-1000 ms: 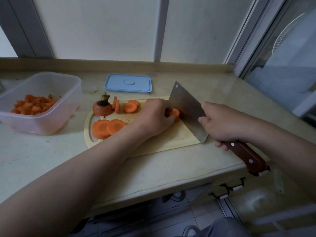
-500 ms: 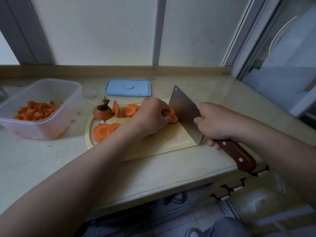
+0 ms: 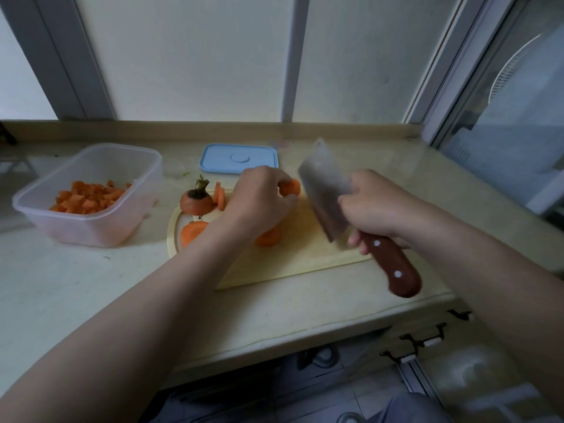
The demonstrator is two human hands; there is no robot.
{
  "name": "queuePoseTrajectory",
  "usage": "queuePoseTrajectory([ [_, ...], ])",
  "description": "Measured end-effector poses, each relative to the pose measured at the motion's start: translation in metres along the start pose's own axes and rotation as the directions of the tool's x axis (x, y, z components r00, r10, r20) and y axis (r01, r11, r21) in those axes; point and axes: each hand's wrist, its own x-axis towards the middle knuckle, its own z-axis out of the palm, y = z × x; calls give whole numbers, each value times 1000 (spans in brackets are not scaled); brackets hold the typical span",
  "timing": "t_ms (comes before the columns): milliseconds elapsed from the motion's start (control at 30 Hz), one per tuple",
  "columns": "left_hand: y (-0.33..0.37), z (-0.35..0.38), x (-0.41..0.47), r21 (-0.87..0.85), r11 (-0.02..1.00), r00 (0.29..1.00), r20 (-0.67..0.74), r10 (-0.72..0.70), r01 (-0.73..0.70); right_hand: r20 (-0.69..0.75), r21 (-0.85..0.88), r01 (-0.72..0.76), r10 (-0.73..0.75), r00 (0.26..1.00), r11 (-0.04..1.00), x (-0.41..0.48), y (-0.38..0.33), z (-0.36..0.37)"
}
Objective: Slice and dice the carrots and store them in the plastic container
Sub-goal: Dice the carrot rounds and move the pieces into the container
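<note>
Both our forearms reach in over the worktop's front edge. Our right hand is wrapped round the wooden handle of the cleaver, blade blurry and tilted over the right half of the cutting board, where there's bare room. Our left hand pinches a carrot slice near the board's far edge, just left of the blade. Loose slices and the carrot top crowd the left end. Further left, the plastic container holds the diced carrot; the blue lid lies behind the board.
</note>
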Motion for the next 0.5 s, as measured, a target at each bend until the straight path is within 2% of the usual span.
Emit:
queuePoseTrajectory([
  [100,11,15,-2,78,992,983,163,87,-101,-53,-57,-44,41,998,997,-6,19,-27],
  [233,18,29,3,160,979,952,296,79,-131,-43,-112,-100,96,994,989,-14,42,-45],
  [333,19,27,3,155,979,943,325,78,-134,-14,-137,-89,88,996,987,-15,50,-46],
  [500,14,24,2,136,983,953,292,81,-125,44,-223,-48,59,997,974,-16,47,-40],
])
